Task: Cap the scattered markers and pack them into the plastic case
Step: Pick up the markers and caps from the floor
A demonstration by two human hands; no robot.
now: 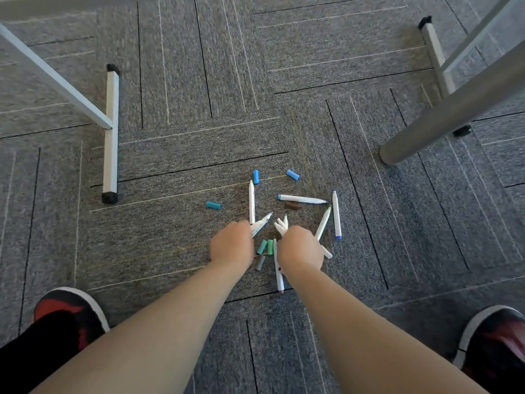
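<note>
Several white uncapped markers lie scattered on the grey carpet, among them one with a blue end and an upright-lying one. Loose caps lie around them: blue caps, a teal cap, a brown cap, green caps and a grey cap. My left hand is closed on a white marker whose tip sticks out. My right hand grips a bundle of white markers. No plastic case is in view.
A white metal table foot lies on the floor at left, and a thick grey table leg slants in at right. My two red and black shoes stand at the bottom corners.
</note>
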